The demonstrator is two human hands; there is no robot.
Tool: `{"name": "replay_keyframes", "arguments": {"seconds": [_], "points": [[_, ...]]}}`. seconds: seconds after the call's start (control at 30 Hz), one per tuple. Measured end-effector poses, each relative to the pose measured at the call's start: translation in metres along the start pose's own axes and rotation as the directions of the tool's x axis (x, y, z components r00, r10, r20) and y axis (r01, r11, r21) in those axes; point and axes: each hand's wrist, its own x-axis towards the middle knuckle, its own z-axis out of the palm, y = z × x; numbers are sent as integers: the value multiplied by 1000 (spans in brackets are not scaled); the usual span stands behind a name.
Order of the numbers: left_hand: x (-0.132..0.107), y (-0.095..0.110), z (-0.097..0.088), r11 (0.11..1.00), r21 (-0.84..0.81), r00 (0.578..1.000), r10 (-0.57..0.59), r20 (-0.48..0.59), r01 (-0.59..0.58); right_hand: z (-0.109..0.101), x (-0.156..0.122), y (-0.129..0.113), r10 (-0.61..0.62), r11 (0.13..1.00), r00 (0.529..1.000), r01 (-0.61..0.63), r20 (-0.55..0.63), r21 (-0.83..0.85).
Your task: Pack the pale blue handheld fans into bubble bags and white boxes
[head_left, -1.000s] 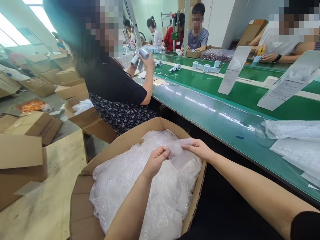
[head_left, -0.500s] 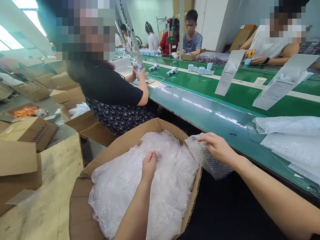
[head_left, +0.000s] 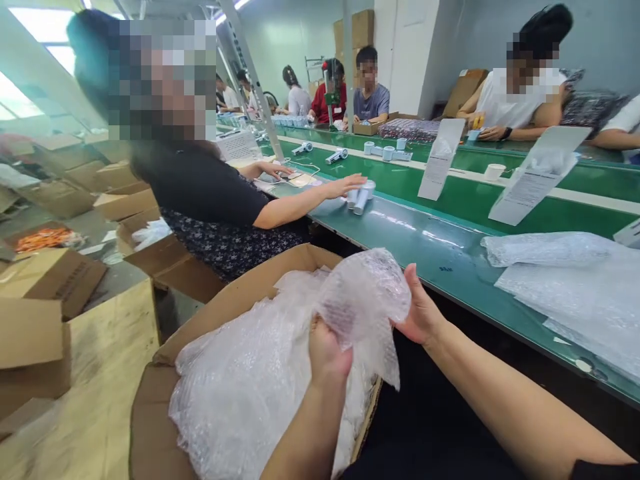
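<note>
A bubble-wrap bag (head_left: 365, 300) is held up between both my hands over a cardboard box (head_left: 240, 293) full of more bubble-wrap bags (head_left: 250, 387). My left hand (head_left: 327, 353) grips the bag's lower left edge, fingers closed. My right hand (head_left: 420, 313) holds its right side, fingers wrapped behind the plastic. The box sits at my lap, beside the green workbench edge (head_left: 465, 293).
A co-worker in a black top (head_left: 210, 187) sits to the left and reaches a hand (head_left: 350, 185) to small white cylinders (head_left: 361, 195) on the bench. Bubble-wrap sheets (head_left: 565, 280) lie at right. Paper sheets (head_left: 535, 177) stand upright. Cardboard boxes (head_left: 50, 273) crowd the floor on the left.
My right hand brought the bag back over the box and my left hand took hold of it; both now hold it raised. The co-worker set down the cylinders on the bench.
</note>
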Motion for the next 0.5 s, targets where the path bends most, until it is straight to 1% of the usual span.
{"name": "replay_keyframes", "arguments": {"seconds": [0.07,0.13,0.17,0.2,0.23,0.27,0.3,0.33,0.37,0.43,0.47,0.5], "points": [[-5,-20,5,998,-66,994,-2,-112,-5,6,-8,-2,-14,1000,999,14,38,18],[-7,-29,6,995,-82,979,35,-200,-52,11,-13,0,-53,998,996,51,74,34],[-7,-30,7,995,-71,973,57,-225,-75,14,-12,2,-67,996,996,63,54,68],[-8,-31,6,994,-50,969,84,-234,-98,16,-9,6,-65,990,998,66,-8,122],[-9,-31,6,992,-27,968,110,-227,-119,17,-4,10,-45,979,993,66,-111,193],[-12,-31,5,991,-3,969,128,-213,-131,18,2,15,-1,959,973,67,-231,275],[-15,-33,3,991,19,971,135,-196,-134,17,10,20,52,932,938,78,-343,354],[-19,-35,0,991,37,974,132,-183,-128,14,19,25,95,902,898,104,-429,419],[-23,-38,-6,992,54,978,118,-170,-110,10,27,28,118,878,868,136,-482,459],[-27,-42,-22,992,125,994,32,-100,-20,-5,40,32,96,869,843,188,-530,457],[-26,-42,-33,979,203,999,-24,-47,33,-15,43,32,67,899,826,194,-560,394],[-23,-39,-47,938,337,997,-74,-18,75,-26,44,30,17,952,804,168,-595,255]]}}
